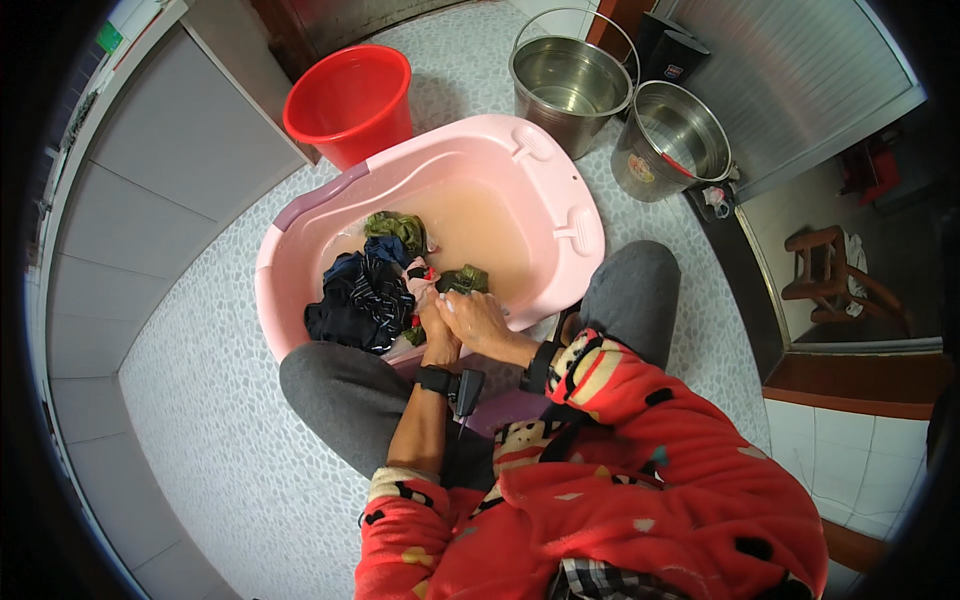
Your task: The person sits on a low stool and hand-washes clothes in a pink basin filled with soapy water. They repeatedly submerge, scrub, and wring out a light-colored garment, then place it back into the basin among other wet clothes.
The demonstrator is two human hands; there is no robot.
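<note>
A pink plastic baby bathtub [577,161] stands in front of my knees, with cloudy brownish water [472,206] in it. My left hand [437,322] is over the tub's near side, closed on a wet pink cloth with red and black parts [420,276]. Against it lies my right hand [478,321], fingers curled, white suds on the knuckles; what is under those fingers is hidden. Just beyond the right hand is a dark green wet cloth [463,279]. Left of the hands, black patterned clothing [360,304] is heaped beside navy cloth [388,248] and an olive-green piece [397,227].
A red plastic bucket [349,94] touches or nearly touches the tub's far left side. Two metal buckets, one with a raised handle [574,75] and one with a red grip [667,142], stand at the far right. A wooden stool [817,274] lies past the doorway.
</note>
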